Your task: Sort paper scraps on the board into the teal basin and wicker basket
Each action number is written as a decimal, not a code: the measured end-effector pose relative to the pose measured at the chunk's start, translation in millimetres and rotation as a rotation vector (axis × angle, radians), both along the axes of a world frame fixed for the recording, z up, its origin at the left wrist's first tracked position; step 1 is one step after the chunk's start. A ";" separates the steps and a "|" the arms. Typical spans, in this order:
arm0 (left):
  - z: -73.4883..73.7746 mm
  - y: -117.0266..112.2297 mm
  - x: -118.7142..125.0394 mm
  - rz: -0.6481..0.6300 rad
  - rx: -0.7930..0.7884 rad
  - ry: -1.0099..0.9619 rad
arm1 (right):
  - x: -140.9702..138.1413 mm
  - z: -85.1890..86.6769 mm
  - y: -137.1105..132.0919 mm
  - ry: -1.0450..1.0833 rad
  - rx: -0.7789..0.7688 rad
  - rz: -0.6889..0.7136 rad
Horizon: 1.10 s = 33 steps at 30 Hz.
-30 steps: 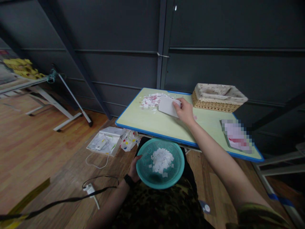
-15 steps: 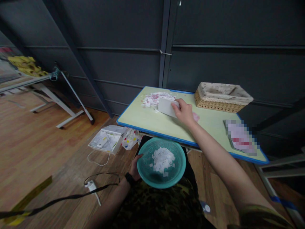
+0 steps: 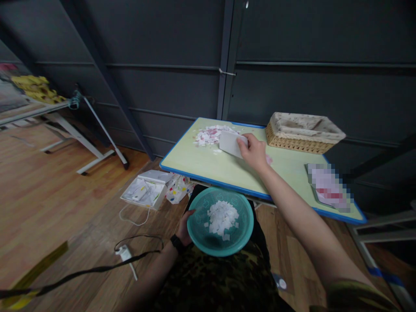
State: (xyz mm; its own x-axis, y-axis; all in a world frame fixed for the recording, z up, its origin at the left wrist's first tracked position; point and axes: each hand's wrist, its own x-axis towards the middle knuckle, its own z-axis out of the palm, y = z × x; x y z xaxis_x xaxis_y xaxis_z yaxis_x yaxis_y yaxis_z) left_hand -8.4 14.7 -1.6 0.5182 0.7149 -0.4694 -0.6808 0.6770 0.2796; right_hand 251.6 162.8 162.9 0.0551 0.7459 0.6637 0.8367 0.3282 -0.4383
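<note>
My left hand (image 3: 185,228) grips the left rim of a green plastic colander (image 3: 243,225) at my lap, below the table's near edge. Small white paper-like pieces (image 3: 222,216) lie heaped inside it. Over the table (image 3: 188,158), my right hand (image 3: 254,151) pinches a flat white rectangular scraper (image 3: 230,143) between thumb and fingers. Just left of the scraper spreads a pile of white and pinkish scraps (image 3: 208,135). A few white bits lie by its lower edge. Part of a pink patch (image 3: 268,159) shows behind my right wrist.
A cloth-lined wicker basket (image 3: 297,141) stands at the table's back right. A flat blurred-out item (image 3: 328,186) lies at the right end. On the floor at left are an open white box (image 3: 144,193), a spotted plastic bag (image 3: 178,188), a power strip (image 3: 125,253) and cables.
My right hand and the scraper have shifted slightly right, away from the scrap pile. The colander and my left hand stay in place.
</note>
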 end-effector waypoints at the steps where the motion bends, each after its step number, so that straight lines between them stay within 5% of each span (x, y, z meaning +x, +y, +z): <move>1: 0.0 0.1 0.1 0.001 -0.002 0.000 | 0.0 0.1 -0.2 0.008 0.003 -0.003; 9: 1.5 -0.7 0.6 0.015 -0.006 0.000 | -2.6 -3.9 1.9 -0.030 -0.026 0.090; 33: 0.1 -0.1 -0.1 0.001 -0.012 -0.008 | 2.8 -0.9 3.4 0.061 0.005 0.019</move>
